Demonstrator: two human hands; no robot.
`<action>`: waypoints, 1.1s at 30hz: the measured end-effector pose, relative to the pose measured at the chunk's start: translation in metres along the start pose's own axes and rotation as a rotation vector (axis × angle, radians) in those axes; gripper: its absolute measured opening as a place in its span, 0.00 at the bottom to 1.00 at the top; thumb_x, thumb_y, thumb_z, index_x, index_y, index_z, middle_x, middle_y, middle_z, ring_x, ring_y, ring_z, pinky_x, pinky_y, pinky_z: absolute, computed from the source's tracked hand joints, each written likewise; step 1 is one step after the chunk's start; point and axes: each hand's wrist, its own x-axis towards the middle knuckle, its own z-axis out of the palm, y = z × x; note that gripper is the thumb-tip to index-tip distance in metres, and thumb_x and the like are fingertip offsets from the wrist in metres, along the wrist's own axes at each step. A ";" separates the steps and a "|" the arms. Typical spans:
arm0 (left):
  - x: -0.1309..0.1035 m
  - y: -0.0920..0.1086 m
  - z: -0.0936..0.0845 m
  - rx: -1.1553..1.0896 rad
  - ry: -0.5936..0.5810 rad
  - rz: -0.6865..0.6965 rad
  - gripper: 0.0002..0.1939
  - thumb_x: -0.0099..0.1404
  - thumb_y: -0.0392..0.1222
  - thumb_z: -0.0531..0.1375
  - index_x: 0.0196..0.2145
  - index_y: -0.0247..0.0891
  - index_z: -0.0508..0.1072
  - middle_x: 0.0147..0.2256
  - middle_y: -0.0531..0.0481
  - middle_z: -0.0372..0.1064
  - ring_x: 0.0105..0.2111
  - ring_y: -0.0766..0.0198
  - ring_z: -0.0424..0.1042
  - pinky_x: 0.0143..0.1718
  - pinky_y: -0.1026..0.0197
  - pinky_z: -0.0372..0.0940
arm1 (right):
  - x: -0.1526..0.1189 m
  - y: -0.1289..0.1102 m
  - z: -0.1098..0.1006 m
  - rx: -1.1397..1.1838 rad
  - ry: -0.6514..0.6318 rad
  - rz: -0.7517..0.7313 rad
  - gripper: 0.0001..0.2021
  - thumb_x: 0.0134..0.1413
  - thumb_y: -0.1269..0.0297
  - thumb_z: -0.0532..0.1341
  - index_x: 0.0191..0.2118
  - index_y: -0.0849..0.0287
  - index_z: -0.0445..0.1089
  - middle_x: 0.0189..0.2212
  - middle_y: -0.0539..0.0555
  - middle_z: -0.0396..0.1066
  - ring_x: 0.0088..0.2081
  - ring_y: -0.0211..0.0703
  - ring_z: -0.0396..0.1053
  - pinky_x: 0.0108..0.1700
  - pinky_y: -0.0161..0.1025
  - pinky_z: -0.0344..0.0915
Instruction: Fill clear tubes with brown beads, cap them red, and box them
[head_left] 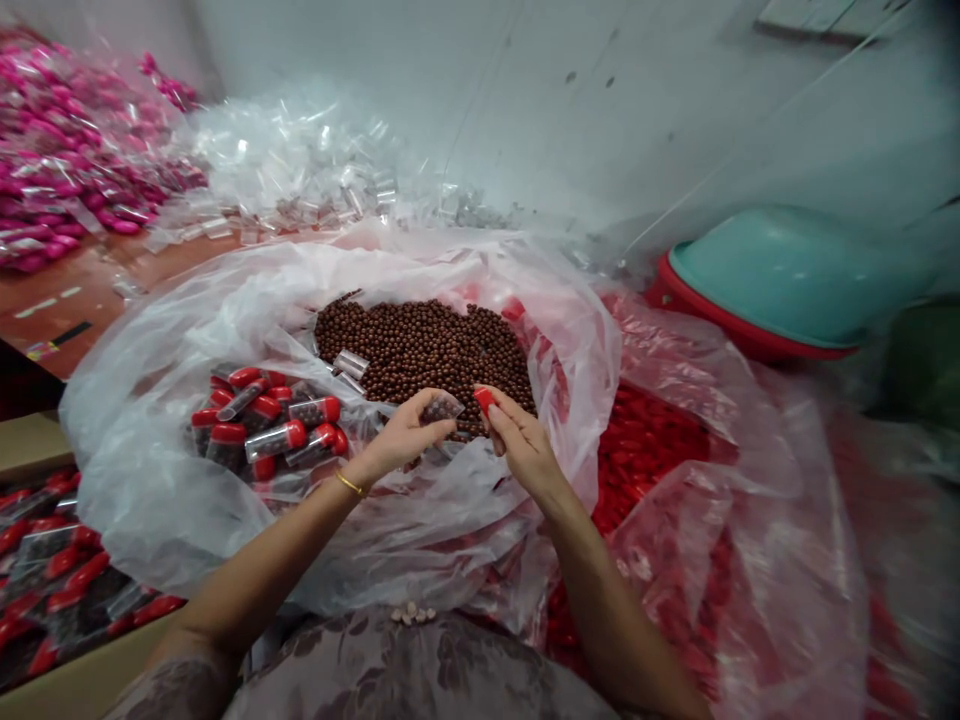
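Note:
My left hand (411, 430) is closed around a clear plastic tube (441, 408) with dark balls inside, its end pointing right. A red cap (484, 398) is pinched in my right hand (521, 440), a short gap away from the tube. Both hands are over the near edge of a heap of small brown balls (427, 350) in a white plastic bag (150, 400). On the left inside the bag lie several filled tubes with red caps (276, 437). Clear tubes (350, 364) without caps rest on the heap's left side.
A box (34, 450) of red-capped tubes stands at lower left. Pink pieces (67, 150) and clear tubes (300, 150) are piled at the back. Red caps (645, 440) fill a bag at right, before a teal basin (780, 270) in a red one.

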 end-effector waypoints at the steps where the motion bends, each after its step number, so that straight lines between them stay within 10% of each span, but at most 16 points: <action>1: -0.001 0.000 0.001 0.019 -0.011 0.030 0.16 0.55 0.43 0.61 0.40 0.34 0.66 0.32 0.52 0.65 0.28 0.70 0.64 0.31 0.66 0.60 | 0.000 -0.003 0.000 -0.014 -0.015 -0.019 0.20 0.59 0.55 0.51 0.52 0.58 0.67 0.35 0.54 0.73 0.40 0.43 0.70 0.40 0.40 0.69; 12: -0.021 0.005 0.012 0.482 -0.059 0.115 0.10 0.61 0.45 0.56 0.34 0.34 0.65 0.31 0.52 0.64 0.30 0.67 0.61 0.32 0.64 0.57 | -0.021 -0.001 0.009 -0.292 -0.142 -0.230 0.21 0.63 0.62 0.47 0.59 0.61 0.60 0.53 0.59 0.67 0.53 0.42 0.66 0.54 0.42 0.65; 19: -0.028 0.002 0.025 0.453 -0.039 0.131 0.13 0.61 0.49 0.56 0.33 0.34 0.65 0.29 0.53 0.63 0.28 0.68 0.60 0.29 0.66 0.54 | -0.030 -0.016 -0.007 -0.380 -0.180 -0.261 0.21 0.62 0.61 0.47 0.56 0.63 0.64 0.44 0.60 0.73 0.43 0.43 0.72 0.44 0.40 0.68; 26: -0.024 0.020 0.030 0.553 -0.459 0.053 0.13 0.61 0.48 0.56 0.28 0.34 0.67 0.22 0.56 0.57 0.23 0.71 0.54 0.25 0.67 0.48 | -0.012 -0.021 -0.001 0.219 0.241 0.081 0.25 0.62 0.50 0.43 0.42 0.57 0.72 0.26 0.50 0.66 0.17 0.31 0.54 0.20 0.33 0.56; 33: -0.039 0.013 0.044 0.774 -0.460 0.032 0.12 0.61 0.45 0.55 0.27 0.34 0.69 0.24 0.52 0.65 0.23 0.68 0.59 0.26 0.65 0.50 | -0.017 -0.015 0.020 0.280 -0.172 0.215 0.32 0.60 0.43 0.36 0.57 0.58 0.62 0.43 0.55 0.68 0.45 0.40 0.66 0.51 0.41 0.62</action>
